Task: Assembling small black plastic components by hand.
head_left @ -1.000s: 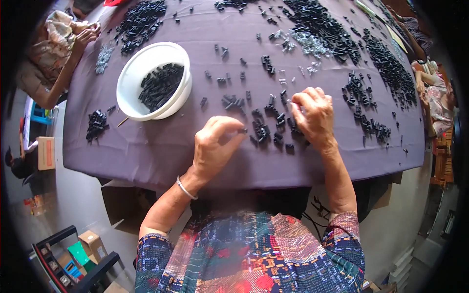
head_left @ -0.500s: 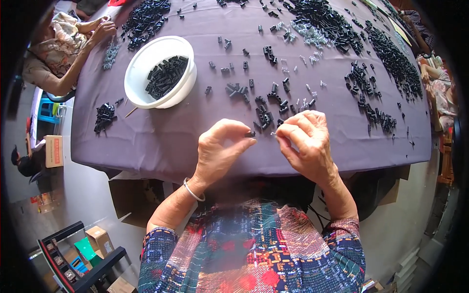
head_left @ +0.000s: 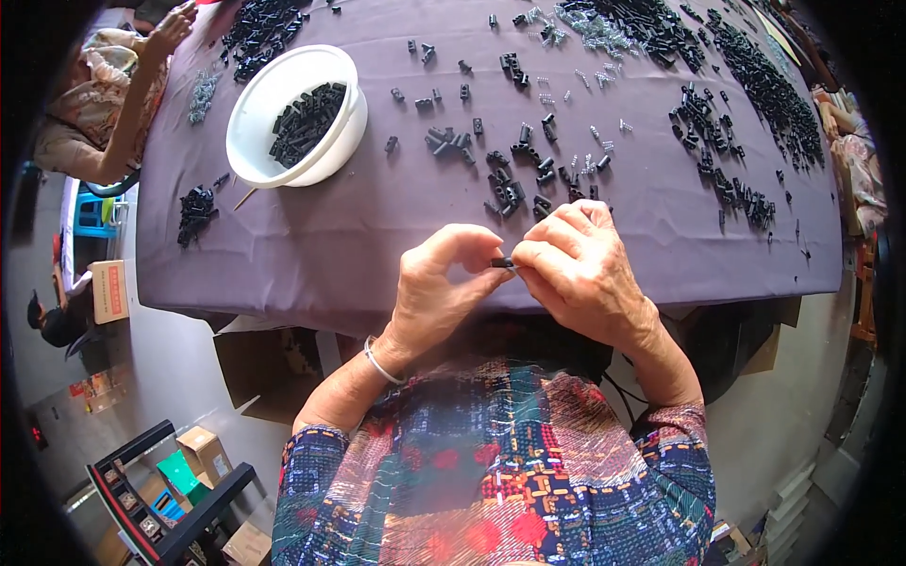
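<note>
Just past the table's near edge, my left hand (head_left: 439, 288) pinches a small black plastic part (head_left: 501, 263) between thumb and fingertips. My right hand (head_left: 580, 269) is closed against the right end of that part, its fingertips pinching a small silvery spring (head_left: 512, 269), mostly hidden by the fingers. Beyond my hands lie loose black parts (head_left: 506, 191), some short tubes and some blocky pieces. Small silvery springs (head_left: 604, 146) are scattered beside them to the right. The purple-grey cloth (head_left: 330, 255) under everything is slightly wrinkled.
A white bowl (head_left: 247, 168) of black parts stands at left, with a thin stick (head_left: 245, 197) by it. Black part heaps lie near left (head_left: 196, 215) and at right (head_left: 741, 203). Another person's hand (head_left: 172, 30) is at the far left edge; cardboard boxes (head_left: 109, 291) stand on the floor.
My hands have come together, bringing the spring up to the black part's end. The view has shifted so the table things sit higher. The person at left has raised a hand.
</note>
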A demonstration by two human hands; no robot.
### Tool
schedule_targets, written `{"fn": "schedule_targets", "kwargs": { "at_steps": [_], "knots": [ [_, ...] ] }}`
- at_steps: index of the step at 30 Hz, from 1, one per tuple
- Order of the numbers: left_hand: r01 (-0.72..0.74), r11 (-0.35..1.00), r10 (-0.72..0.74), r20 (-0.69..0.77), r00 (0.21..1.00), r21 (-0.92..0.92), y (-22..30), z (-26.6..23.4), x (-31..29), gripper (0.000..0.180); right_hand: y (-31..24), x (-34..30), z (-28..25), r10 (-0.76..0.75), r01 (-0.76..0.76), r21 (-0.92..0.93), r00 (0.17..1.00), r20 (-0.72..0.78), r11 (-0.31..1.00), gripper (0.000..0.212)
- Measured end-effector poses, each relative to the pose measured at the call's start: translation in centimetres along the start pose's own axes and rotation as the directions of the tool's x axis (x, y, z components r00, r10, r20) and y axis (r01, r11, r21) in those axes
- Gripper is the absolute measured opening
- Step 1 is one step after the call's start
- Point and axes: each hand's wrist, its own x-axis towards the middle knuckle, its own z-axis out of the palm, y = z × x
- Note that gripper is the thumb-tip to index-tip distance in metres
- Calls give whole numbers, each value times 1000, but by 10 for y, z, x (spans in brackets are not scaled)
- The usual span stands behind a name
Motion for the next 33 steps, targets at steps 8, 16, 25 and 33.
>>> {"fn": "schedule_targets", "kwargs": {
  "at_steps": [8,16,25,33],
  "knots": [
    [297,780,-238,176,955,-551,6,-4,-3,36,1,-5,-8,59,-25,389,995,-77,921,31],
    [478,582,-207,449,869,-658,11,-6,-12,36,-6,-14,-4,-14,29,506,999,-35,862,26],
    [570,674,-321,509,799,-470,16,-14,-5,17,0,-9,-2,-34,54,405,998,-57,913,26],
    [435,740,-351,258,900,-513,9,-31,-5,14,13,14,3,97,-71,233,990,-100,970,29]
  ]
}}
